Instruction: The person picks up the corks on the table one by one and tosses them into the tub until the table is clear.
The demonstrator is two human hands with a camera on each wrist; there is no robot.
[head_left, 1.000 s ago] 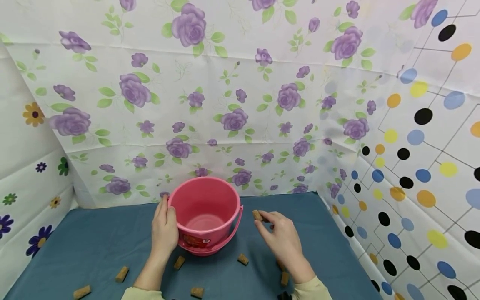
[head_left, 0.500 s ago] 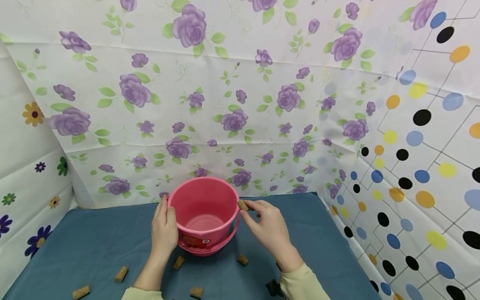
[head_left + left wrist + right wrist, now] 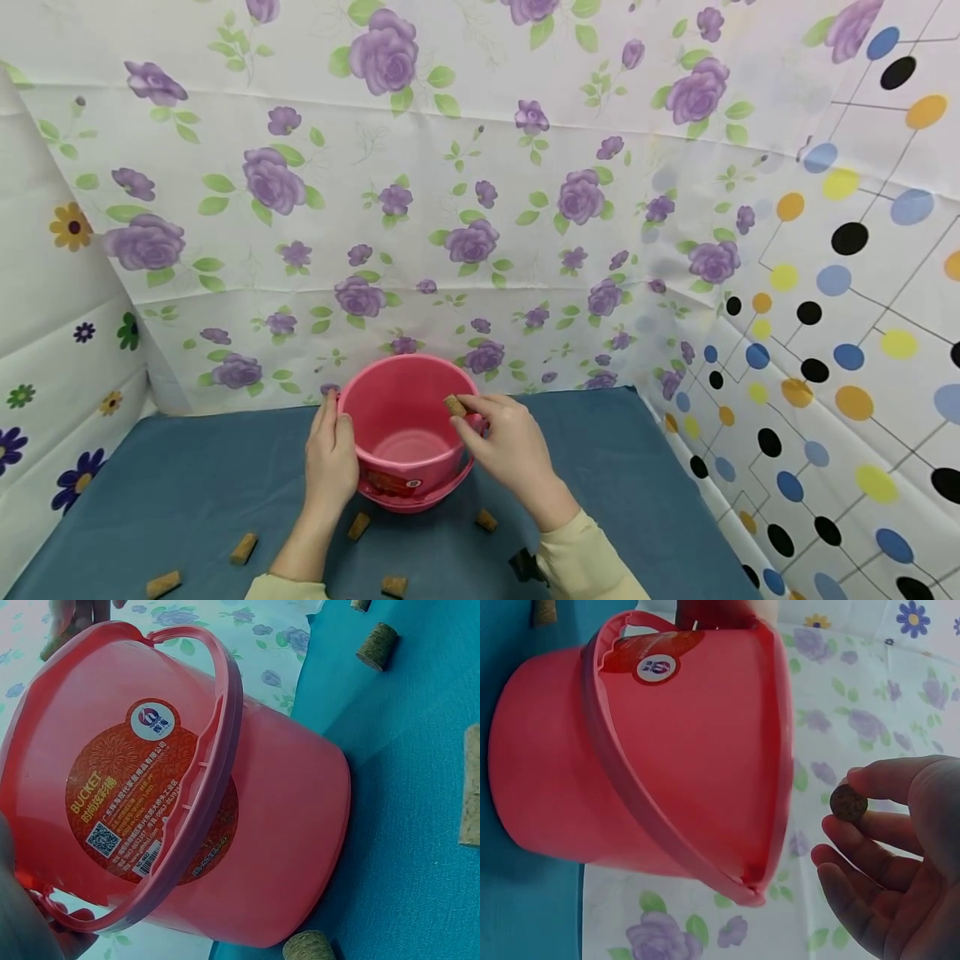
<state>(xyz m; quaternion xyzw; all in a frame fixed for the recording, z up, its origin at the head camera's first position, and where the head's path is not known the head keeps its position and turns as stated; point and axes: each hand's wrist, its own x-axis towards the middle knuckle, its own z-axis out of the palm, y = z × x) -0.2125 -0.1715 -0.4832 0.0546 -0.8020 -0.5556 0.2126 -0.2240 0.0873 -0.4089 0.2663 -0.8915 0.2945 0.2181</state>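
A pink bucket [image 3: 408, 450] stands upright on the blue cloth, its handle hanging down at the front. My left hand [image 3: 330, 458] holds the bucket's left side near the rim, with the thumb toward the front. In the left wrist view, fingers show beside the handle joint. My right hand [image 3: 513, 446] pinches a cork [image 3: 454, 406] between thumb and fingers, above the bucket's right rim in the head view. From the right wrist, that cork [image 3: 849, 802] appears end-on, apart from the bucket, with the other fingers loosely bent. The bucket's visible inner bottom is bare.
Several corks lie on the blue cloth [image 3: 225, 467], including one cork [image 3: 358, 526] before the bucket and another cork [image 3: 486, 521] to its right. A black object [image 3: 527, 567] sits by the right sleeve. Patterned sheets [image 3: 480, 167] enclose the back and sides.
My right hand has moved left with the cork, from right of the bucket to over its right rim. The left hand and bucket have stayed in place.
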